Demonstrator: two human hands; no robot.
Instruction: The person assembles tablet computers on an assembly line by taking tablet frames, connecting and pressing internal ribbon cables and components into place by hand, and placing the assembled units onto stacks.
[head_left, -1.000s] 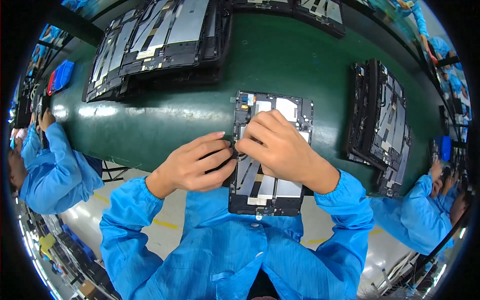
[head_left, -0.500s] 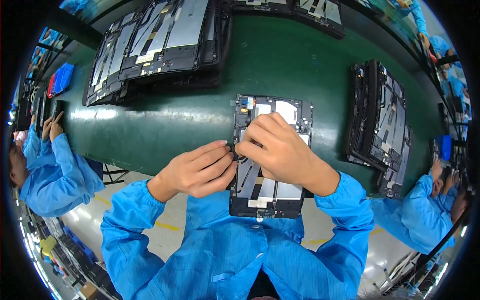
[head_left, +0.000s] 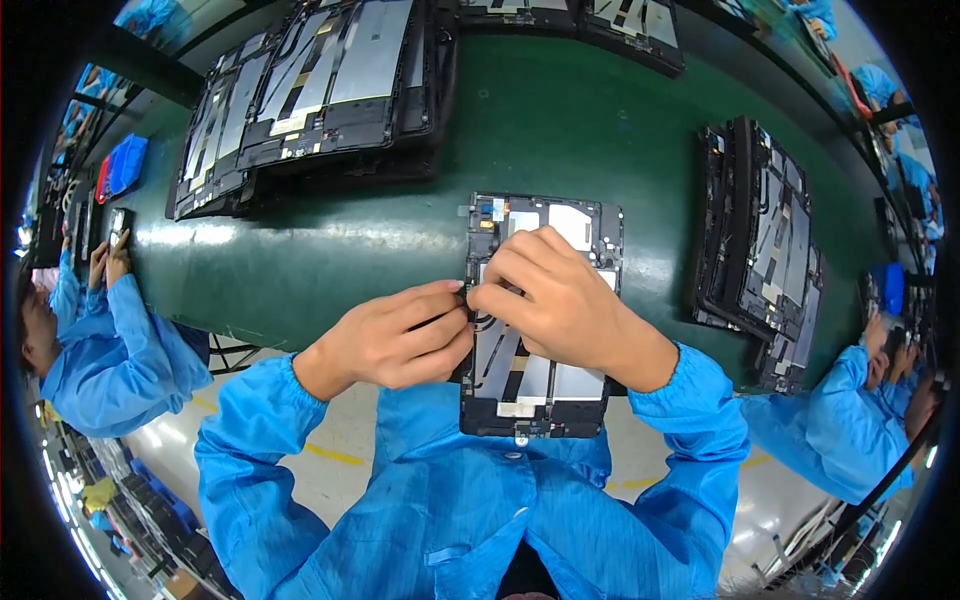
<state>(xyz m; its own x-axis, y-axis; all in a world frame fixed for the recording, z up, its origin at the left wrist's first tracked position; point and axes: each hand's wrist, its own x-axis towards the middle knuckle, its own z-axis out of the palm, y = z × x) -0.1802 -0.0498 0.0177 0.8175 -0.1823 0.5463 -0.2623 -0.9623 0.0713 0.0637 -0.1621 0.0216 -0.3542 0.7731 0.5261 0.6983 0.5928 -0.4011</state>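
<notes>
Head view: an opened tablet chassis (head_left: 540, 380) is seen lying face down at the near edge of the green table (head_left: 560, 130), its lower end overhanging toward the person's blue smock. The left hand (head_left: 400, 340) is curled against the chassis's left edge, fingertips pinched together there. The right hand (head_left: 555, 300) is laid over the chassis's middle, its fingers bent and pressed down beside the left fingertips; what is pinched cannot be made out. Stacks of similar chassis (head_left: 310, 90) are piled at the far left, and another stack (head_left: 765, 240) is placed to the right. Co-workers in blue sleeves (head_left: 110, 350) are seated on both sides.
</notes>
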